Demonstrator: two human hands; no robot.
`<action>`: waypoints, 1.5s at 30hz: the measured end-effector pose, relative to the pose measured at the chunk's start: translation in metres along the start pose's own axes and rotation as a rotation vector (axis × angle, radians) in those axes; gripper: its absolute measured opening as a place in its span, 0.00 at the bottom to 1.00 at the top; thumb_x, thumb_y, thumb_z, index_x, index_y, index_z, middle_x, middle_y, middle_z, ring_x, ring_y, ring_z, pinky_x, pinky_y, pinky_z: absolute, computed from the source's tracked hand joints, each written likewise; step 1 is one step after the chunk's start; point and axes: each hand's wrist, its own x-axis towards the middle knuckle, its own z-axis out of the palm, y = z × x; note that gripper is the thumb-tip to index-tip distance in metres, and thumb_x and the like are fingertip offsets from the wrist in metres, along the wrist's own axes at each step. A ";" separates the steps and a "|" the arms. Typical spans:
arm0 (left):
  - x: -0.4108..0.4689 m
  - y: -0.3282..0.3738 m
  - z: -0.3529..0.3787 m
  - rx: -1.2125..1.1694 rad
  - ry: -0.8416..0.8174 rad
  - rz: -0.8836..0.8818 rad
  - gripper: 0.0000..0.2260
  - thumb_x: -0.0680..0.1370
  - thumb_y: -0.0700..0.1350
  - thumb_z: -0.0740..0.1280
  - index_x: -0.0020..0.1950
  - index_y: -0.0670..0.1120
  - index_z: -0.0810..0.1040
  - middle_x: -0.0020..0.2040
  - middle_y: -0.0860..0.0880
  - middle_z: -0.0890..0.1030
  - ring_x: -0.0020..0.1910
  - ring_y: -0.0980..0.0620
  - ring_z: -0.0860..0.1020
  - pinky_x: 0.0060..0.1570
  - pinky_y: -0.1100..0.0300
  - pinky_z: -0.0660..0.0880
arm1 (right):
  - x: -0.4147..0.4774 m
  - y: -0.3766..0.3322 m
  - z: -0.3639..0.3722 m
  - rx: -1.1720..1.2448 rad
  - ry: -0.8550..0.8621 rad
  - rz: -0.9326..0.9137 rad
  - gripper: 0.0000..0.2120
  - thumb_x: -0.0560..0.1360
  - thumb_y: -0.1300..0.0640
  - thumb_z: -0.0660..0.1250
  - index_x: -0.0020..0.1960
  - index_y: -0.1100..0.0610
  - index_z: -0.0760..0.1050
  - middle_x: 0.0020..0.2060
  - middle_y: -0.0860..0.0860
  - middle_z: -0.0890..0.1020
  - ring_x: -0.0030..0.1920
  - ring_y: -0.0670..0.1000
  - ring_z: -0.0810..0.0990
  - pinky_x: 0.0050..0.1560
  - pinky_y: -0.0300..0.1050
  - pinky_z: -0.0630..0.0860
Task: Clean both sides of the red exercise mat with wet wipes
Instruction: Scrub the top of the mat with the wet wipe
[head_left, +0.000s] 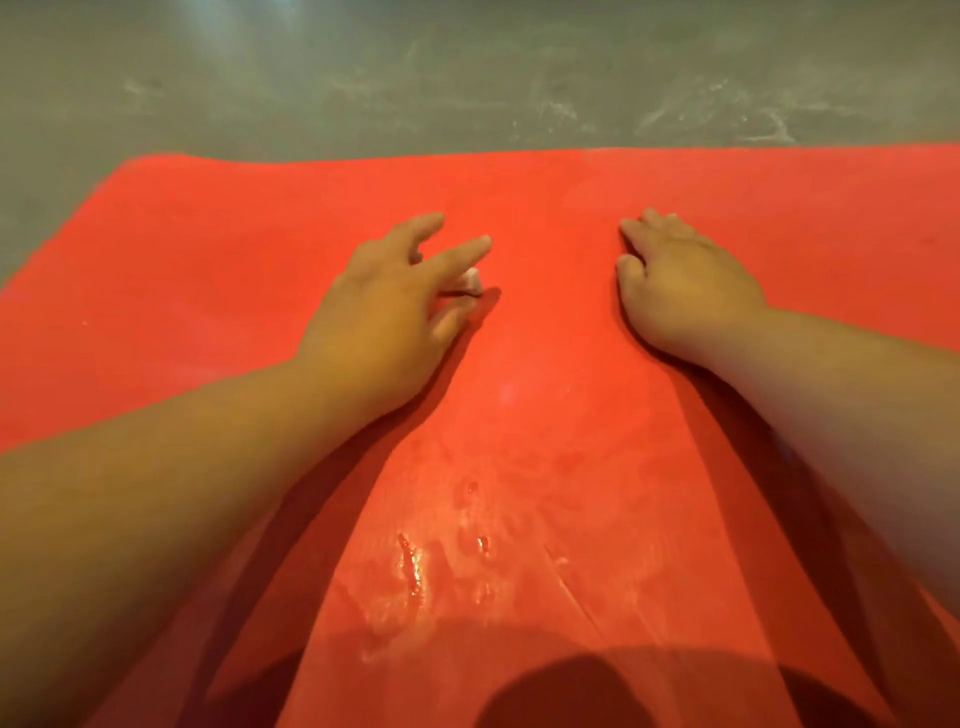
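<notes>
Grey floor (467, 78), red mat (208, 234), wet streaks (413, 566), wipe (472, 283)

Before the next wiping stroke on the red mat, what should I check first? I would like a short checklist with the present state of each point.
1. Wet wipe under the left hand: ok, a white bit shows between the fingers; gripped or only pressed, cannot tell.
2. Right hand steadies the red mat: ok, it rests on the mat and holds nothing.
3. Mat lies flat on the floor: ok at the far edge; the near part is hidden by the arms.
4. Wet patches spread out: not ok, drops stand on the near part.
5. Other side cleaned: cannot tell.
</notes>
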 end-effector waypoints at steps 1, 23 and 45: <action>0.010 -0.002 0.002 0.051 -0.035 0.115 0.21 0.77 0.56 0.56 0.65 0.51 0.78 0.64 0.40 0.75 0.56 0.38 0.76 0.59 0.47 0.72 | 0.002 0.001 0.000 -0.013 -0.005 -0.001 0.24 0.81 0.54 0.50 0.76 0.58 0.57 0.76 0.57 0.57 0.75 0.57 0.55 0.74 0.51 0.53; 0.092 -0.013 0.024 0.286 0.052 -0.281 0.10 0.77 0.41 0.65 0.54 0.42 0.84 0.54 0.37 0.82 0.54 0.38 0.79 0.52 0.51 0.73 | 0.038 0.032 -0.001 0.097 0.018 -0.001 0.22 0.80 0.49 0.52 0.73 0.48 0.62 0.76 0.53 0.59 0.75 0.58 0.55 0.75 0.54 0.52; 0.166 0.070 0.061 0.029 -0.103 -0.095 0.10 0.78 0.45 0.67 0.57 0.47 0.83 0.55 0.47 0.83 0.55 0.51 0.79 0.49 0.66 0.67 | 0.035 0.035 -0.001 0.131 0.121 0.036 0.21 0.78 0.53 0.54 0.71 0.48 0.66 0.73 0.51 0.65 0.72 0.57 0.62 0.71 0.52 0.56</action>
